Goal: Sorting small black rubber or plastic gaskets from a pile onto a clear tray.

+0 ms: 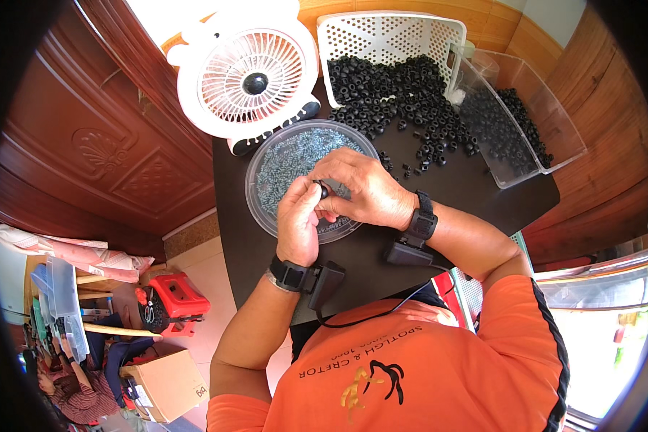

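The left hand [298, 222], almost closed, pinches a black part [325, 191] — the right hand [373, 189] curls beside it, its hold I cannot tell.

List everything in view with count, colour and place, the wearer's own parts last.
Black piece: one, black, at the fingertips
Small pieces: uncountable, silvery blue, in the tray
Round tray: one, clear, beneath the hands
Loose pieces: uncountable, black, basket, bin and table
Basket: one, white, table's back
Bin: one, clear, table's right
Fan: one, white, table's back left
Table: one, black, centre
Carton: one, brown, lower left
Co-worker: one, dark striped top, lower left
Remaining clutter: unclear, mixed, lower left
Wrist straps: two, black, wrists
Shirt: one, orange, bottom
Left hand: one, bare, over tray
Right hand: one, bare, over tray
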A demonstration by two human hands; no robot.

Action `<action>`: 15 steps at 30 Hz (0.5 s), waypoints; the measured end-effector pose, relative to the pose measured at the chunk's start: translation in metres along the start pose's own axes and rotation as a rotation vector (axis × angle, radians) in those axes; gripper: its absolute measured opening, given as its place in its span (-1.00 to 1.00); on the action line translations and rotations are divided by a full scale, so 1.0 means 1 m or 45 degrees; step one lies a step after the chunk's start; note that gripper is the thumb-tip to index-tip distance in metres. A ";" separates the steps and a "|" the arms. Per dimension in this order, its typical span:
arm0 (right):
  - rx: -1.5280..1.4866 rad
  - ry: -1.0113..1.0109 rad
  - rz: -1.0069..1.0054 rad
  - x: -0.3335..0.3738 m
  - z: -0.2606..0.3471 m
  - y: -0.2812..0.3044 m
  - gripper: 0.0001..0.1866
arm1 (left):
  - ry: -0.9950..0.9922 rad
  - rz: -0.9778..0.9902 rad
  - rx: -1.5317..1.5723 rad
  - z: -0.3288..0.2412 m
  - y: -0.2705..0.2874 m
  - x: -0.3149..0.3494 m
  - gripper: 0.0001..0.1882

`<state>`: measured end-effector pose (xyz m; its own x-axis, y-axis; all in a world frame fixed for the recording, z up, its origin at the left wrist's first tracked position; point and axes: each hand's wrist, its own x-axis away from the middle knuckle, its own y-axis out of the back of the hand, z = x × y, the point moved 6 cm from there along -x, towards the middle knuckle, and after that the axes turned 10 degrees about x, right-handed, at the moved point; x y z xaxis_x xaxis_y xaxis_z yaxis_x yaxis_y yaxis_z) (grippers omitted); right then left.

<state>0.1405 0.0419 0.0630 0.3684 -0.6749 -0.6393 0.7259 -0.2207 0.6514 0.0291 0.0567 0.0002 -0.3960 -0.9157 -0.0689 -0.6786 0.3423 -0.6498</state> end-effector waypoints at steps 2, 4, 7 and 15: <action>0.064 -0.008 0.001 0.001 -0.001 0.000 -0.61 | -0.012 -0.012 -0.073 0.000 0.002 0.000 -0.73; -0.012 -0.016 -0.012 0.001 -0.003 0.002 -0.60 | 0.006 0.030 -0.023 0.000 0.002 0.001 -0.70; -0.050 -0.004 -0.032 0.001 -0.006 0.005 -0.59 | 0.075 0.119 0.072 0.002 -0.003 0.000 -0.63; -0.206 0.047 -0.039 0.000 -0.003 0.008 -0.58 | 0.168 0.355 0.375 0.005 -0.011 0.001 -0.62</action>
<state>0.1483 0.0420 0.0668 0.3638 -0.6424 -0.6745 0.8202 -0.1222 0.5588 0.0398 0.0512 0.0033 -0.6282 -0.7552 -0.1873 -0.3361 0.4805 -0.8101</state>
